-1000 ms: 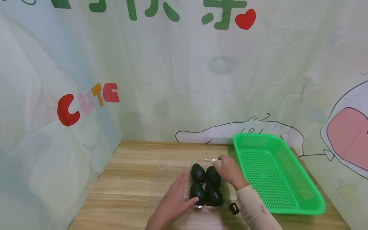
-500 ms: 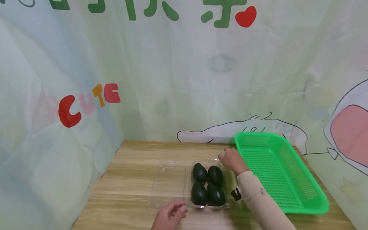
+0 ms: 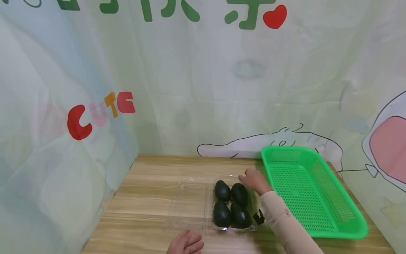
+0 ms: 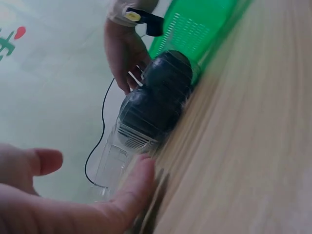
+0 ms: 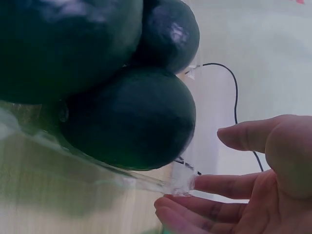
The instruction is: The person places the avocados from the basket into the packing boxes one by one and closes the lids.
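Several dark green avocados point(image 3: 222, 213) sit in the base of a clear plastic clamshell box, whose lid point(image 3: 190, 203) is laid back to the left on the table. My right hand point(image 3: 255, 181) is at the far right corner of that base. In the right wrist view its fingertips touch the box corner point(image 5: 183, 179), while the thumb stands apart, holding nothing. My left hand point(image 3: 185, 243) is in front of the lid near the bottom of the head view, fingers loosely extended and nothing in them. The left wrist view shows its thumb and a finger spread.
A green perforated basket point(image 3: 295, 203) stands right of the box on the wooden table point(image 3: 152, 169). A printed curtain point(image 3: 196, 88) hangs behind and to the left. A small black device point(image 3: 259, 217) is on the right wrist.
My left hand has drawn back from the avocados toward the front edge, its fingers uncurling lately. The right hand has moved off an avocado to the far right corner of the box.
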`<state>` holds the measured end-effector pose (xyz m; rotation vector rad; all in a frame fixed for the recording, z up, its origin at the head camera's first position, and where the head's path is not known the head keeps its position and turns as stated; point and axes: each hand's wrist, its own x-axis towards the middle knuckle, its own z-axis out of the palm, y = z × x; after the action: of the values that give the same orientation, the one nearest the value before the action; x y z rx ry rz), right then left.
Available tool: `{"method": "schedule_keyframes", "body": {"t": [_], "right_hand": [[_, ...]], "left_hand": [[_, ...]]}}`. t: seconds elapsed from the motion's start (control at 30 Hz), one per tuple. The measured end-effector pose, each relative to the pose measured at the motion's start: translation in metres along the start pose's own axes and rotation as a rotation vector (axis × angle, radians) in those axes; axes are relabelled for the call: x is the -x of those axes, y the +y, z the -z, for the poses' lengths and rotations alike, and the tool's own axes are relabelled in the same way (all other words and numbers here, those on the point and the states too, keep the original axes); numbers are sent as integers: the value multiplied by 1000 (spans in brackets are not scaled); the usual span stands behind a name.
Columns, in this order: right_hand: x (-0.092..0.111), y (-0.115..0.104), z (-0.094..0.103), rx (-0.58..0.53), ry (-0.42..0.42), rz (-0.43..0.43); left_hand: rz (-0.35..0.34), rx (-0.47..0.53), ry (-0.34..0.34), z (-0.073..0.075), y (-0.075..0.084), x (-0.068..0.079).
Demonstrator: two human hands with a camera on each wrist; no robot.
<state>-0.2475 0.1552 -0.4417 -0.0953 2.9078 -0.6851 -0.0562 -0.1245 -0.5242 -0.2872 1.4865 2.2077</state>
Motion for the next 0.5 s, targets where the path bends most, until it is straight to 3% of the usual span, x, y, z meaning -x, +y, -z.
{"method": "schedule_keyframes", "body": {"t": [0.13,0.27,0.4,0.5], "right_hand": [[-1,2,-3,-4,11,33],[0,3,-5,-20,3,78],[0,5,-5,-44,-29,84],[0,7,-4,-60,-42,76]], "left_hand": [[4,249,-97,11,1,-10],[-51,437,-120,19,1,-14],[-158,367,-82,13,4,-11],[-276,163,-53,-1,12,-7]]}}
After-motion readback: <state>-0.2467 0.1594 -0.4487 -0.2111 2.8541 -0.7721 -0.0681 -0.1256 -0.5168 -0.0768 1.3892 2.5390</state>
